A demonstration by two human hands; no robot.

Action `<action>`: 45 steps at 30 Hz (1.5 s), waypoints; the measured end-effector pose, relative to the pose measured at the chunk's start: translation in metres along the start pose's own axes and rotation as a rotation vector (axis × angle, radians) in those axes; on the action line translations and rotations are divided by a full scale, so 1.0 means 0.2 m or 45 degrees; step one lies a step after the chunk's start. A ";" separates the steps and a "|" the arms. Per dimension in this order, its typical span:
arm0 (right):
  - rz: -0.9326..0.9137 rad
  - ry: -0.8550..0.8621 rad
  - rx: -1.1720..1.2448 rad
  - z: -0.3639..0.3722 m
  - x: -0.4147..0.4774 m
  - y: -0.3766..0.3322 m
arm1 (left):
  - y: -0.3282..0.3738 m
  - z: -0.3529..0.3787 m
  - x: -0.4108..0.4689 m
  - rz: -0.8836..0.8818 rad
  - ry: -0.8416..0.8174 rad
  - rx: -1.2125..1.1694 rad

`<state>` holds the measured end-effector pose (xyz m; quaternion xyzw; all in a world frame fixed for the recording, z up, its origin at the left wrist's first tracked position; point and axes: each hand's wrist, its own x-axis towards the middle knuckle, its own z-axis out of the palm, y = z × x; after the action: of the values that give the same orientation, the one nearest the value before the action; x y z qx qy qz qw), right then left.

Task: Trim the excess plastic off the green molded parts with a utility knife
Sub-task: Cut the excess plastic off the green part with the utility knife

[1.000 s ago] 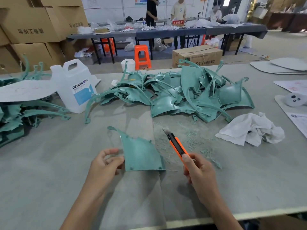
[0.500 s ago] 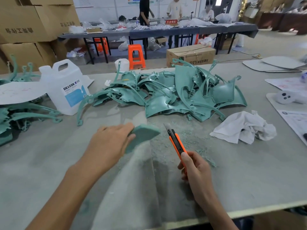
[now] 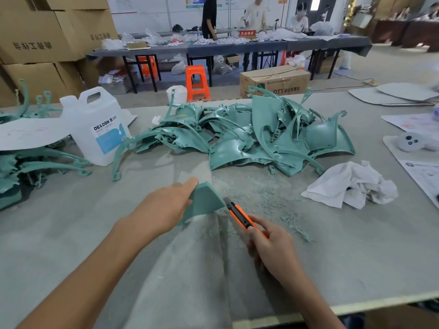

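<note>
My left hand (image 3: 164, 207) grips a green molded part (image 3: 205, 200) by its left edge and holds it tilted above the grey table (image 3: 71, 233). My right hand (image 3: 270, 248) holds an orange utility knife (image 3: 240, 214), whose blade tip sits at the part's lower right edge. A big pile of green molded parts (image 3: 256, 136) lies behind on the table. More green parts (image 3: 26, 167) are stacked at the far left. Green shavings (image 3: 268, 195) are scattered right of the knife.
A white DEXCON jug (image 3: 99, 124) stands at the left behind the hands. A crumpled white cloth (image 3: 351, 186) lies to the right. Papers and a small white plush toy (image 3: 411, 141) are at the far right. Cardboard boxes, an orange stool and people at tables fill the background.
The left hand turned the green part from lying flat to tilted and shifted it right. The knife came in to meet the part's edge.
</note>
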<state>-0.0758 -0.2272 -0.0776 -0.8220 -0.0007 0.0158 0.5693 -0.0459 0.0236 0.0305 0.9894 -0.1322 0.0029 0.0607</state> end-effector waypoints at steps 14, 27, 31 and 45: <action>-0.056 0.089 0.027 -0.01 -0.03 -0.05 | 0.17 0.00 0.06 0.071 0.090 0.322; -0.066 0.101 0.410 -0.03 -0.06 -0.03 | 0.21 -0.02 0.12 0.119 0.080 0.369; -0.030 0.044 0.786 -0.08 -0.08 -0.01 | 0.25 -0.02 0.12 0.128 0.067 0.402; -0.040 0.117 0.708 -0.02 -0.13 -0.07 | 0.25 -0.03 0.08 0.116 0.049 0.360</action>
<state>-0.1005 -0.2271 -0.0626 -0.6339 0.0170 -0.0308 0.7726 -0.0431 -0.0269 0.0436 0.9807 -0.1741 0.0434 -0.0770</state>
